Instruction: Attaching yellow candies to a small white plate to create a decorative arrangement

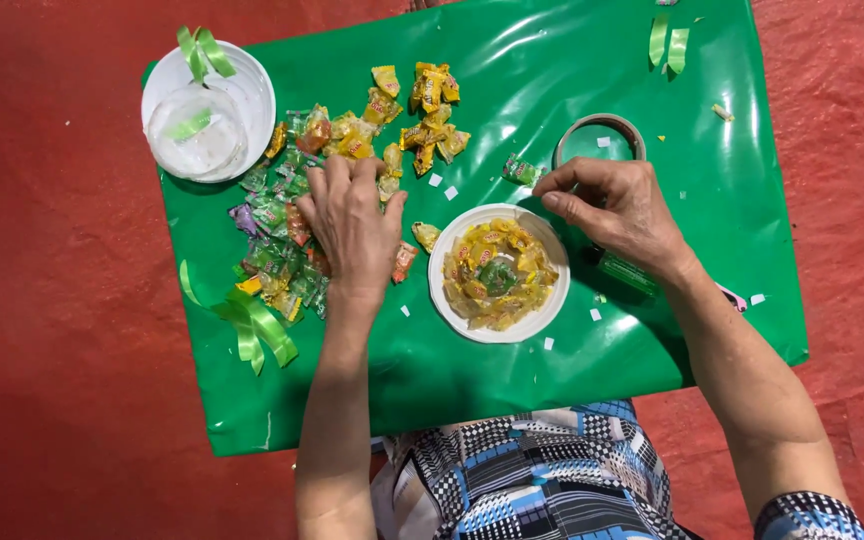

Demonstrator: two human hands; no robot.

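a red floor with a shiny green sheet (572,330) spread over it. the left hand (352,225) lies flat, fingers spread, on the loose pile of wrapped candies (292,240). the right hand (617,210) pinches thumb to finger just past the white plate (442,290); i can't tell what it pinches. the plate looks about half heaped with yellow sweets, and plenty remain scattered beside it.

Left hand (352,225) flat, palm down; right hand (617,205) fingertips pinched.
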